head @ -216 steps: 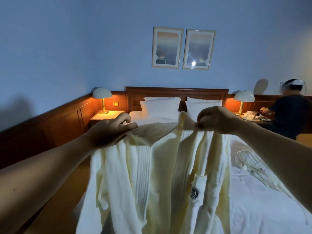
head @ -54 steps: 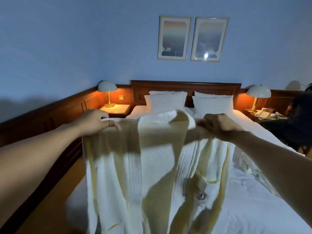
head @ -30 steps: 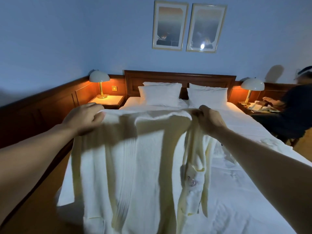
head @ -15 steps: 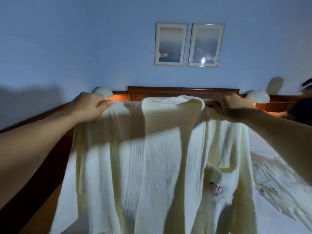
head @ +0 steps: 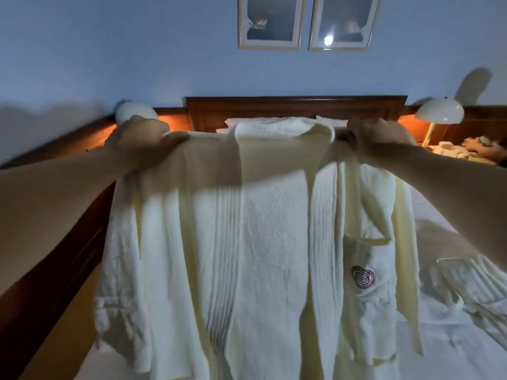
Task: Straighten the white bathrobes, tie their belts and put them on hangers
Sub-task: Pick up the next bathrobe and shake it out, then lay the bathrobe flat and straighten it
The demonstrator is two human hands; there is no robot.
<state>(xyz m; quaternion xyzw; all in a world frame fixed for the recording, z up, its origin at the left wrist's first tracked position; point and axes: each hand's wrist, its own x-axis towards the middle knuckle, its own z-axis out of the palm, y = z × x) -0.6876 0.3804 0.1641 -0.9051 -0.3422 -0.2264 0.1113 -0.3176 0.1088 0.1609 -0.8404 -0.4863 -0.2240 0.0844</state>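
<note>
Gripping each shoulder seam, the left hand (head: pixel 140 138) and right hand (head: pixel 375 138) are closed on the white bathrobe (head: pixel 263 256); it is held up above the bed (head: pixel 452 338), so its front hangs straight for the belt.

The bathrobe (head: pixel 263 242) is creamy white with ribbed stripes down its front edges and a dark swirl emblem (head: pixel 362 276) on the pocket. The headboard (head: pixel 296 109) is dark reddish-brown wood, the wall (head: pixel 137 50) pale blue, the lamp shade (head: pixel 440 111) white, the sheets (head: pixel 452 346) white.
</note>
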